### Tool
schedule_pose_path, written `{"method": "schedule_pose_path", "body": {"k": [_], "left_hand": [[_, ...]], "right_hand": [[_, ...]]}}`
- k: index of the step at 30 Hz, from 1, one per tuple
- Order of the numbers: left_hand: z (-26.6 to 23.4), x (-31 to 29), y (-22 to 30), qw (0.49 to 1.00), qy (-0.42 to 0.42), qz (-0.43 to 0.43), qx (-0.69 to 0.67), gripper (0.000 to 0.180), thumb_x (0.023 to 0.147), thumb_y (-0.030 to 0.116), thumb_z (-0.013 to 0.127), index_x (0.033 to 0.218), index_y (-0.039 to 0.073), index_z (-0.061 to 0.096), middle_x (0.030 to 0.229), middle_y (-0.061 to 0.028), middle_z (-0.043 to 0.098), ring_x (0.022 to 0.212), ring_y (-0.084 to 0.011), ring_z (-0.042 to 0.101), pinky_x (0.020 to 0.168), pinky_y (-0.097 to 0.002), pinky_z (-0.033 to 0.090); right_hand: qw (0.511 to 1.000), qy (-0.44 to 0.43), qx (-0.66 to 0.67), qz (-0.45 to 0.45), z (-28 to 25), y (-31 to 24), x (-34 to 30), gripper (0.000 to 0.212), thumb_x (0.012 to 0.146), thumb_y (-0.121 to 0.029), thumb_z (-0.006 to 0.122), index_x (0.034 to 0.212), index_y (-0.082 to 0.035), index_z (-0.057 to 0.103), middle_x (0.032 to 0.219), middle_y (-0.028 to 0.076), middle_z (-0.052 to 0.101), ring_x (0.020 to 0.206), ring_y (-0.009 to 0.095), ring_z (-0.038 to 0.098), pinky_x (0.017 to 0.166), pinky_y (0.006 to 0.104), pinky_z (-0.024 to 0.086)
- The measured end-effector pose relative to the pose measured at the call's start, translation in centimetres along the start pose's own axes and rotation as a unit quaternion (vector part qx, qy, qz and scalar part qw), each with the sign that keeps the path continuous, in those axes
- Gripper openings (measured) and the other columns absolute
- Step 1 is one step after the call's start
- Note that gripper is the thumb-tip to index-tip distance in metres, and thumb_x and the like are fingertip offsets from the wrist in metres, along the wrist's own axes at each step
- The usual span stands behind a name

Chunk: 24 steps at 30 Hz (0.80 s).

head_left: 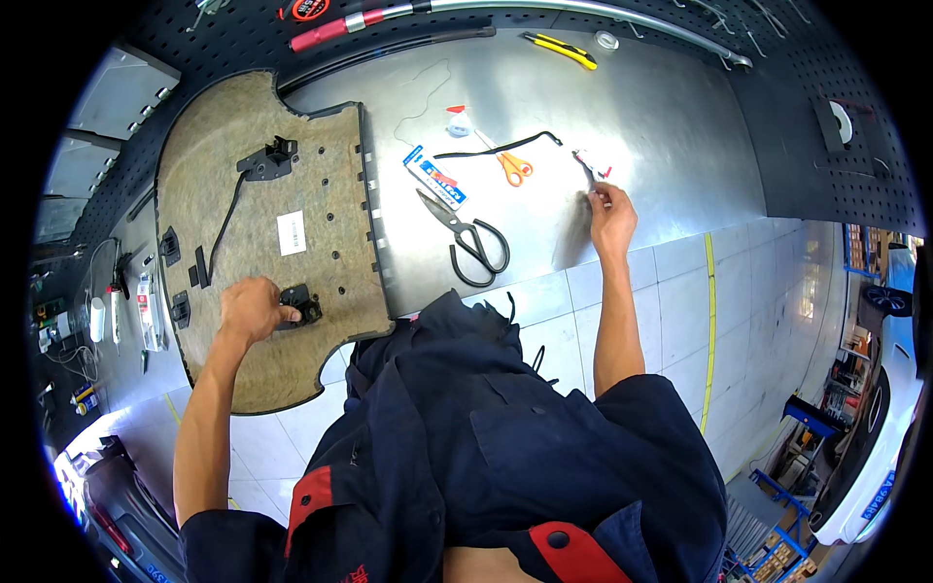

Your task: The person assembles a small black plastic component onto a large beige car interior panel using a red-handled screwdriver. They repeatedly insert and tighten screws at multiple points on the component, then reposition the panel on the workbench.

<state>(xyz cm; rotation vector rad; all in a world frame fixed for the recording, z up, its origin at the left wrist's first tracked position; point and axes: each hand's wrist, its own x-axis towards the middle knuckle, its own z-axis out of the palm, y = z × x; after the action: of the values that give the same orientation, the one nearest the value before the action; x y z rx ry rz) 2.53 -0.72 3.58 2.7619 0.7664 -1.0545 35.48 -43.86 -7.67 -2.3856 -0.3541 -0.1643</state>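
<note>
My left hand [255, 309] rests on the brown fibre-backed panel [258, 374], its fingers curled and its thumb against a black bracket [303, 307]. Whatever those fingers may hold is hidden. My right hand [612, 222] is over the metal bench, fingertips pinched together at the lower end of a thin dark piece [587, 167], too small to name. Beside that piece lies a small white and red item [597, 165]. To the left are orange-handled scissors [515, 171], a black strip [486, 151], black-handled shears [466, 233] and a blue-and-white packet [434, 178].
A yellow utility knife [561, 51] and a clear roll [606, 40] lie at the back of the bench [680, 126], near a long red-handled bar [340, 29]. Another black mount [269, 158] and a white label [292, 233] are on the panel. Vehicles stand at both lower sides.
</note>
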Motion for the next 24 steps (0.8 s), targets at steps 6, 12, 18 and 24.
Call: {"method": "schedule_pose_path", "body": {"k": [6,12,18,24], "left_hand": [[0.2,0.0,-0.4,1.000,0.013,0.007,-0.012,0.048,0.068,0.051,0.086,0.075,0.005,0.075,0.075,-0.0175,0.071,0.078,-0.0362,0.071,0.071,-0.0448,0.053],[0.0,0.1,-0.1,1.000,0.006,0.000,-0.013,0.048,0.069,0.052,0.086,0.075,0.005,0.075,0.076,-0.0175,0.071,0.080,-0.0358,0.071,0.071,-0.0446,0.054],[-0.1,0.0,-0.1,1.000,-0.004,-0.008,-0.028,0.048,0.068,0.051,0.086,0.074,0.005,0.075,0.076,-0.0183,0.071,0.081,-0.0361,0.072,0.072,-0.0451,0.054],[0.7,0.0,-0.6,1.000,0.000,0.001,-0.030,0.047,0.069,0.050,0.086,0.075,0.004,0.075,0.076,-0.0190,0.071,0.081,-0.0373,0.072,0.073,-0.0452,0.055]], "right_hand": [[0.996,0.008,0.038,-0.086,2.8,-2.1,4.4,0.021,0.088,-0.003,0.068,0.109,-0.002,0.073,0.104,0.015,0.072,0.086,0.031,0.071,0.077,0.0389,0.055],[0.981,-0.133,0.014,-0.140,4.7,-4.2,3.5,0.020,0.086,-0.007,0.072,0.106,-0.008,0.076,0.108,0.011,0.071,0.087,0.029,0.069,0.080,0.0383,0.054],[0.979,-0.172,0.019,-0.107,6.0,-5.2,2.7,0.014,0.088,-0.006,0.070,0.102,-0.003,0.073,0.097,0.013,0.070,0.085,0.030,0.069,0.079,0.0385,0.055],[0.995,-0.003,-0.053,-0.090,5.1,-2.3,5.6,0.025,0.089,-0.010,0.074,0.113,-0.004,0.072,0.101,0.013,0.072,0.075,0.023,0.068,0.070,0.0345,0.054]]}}
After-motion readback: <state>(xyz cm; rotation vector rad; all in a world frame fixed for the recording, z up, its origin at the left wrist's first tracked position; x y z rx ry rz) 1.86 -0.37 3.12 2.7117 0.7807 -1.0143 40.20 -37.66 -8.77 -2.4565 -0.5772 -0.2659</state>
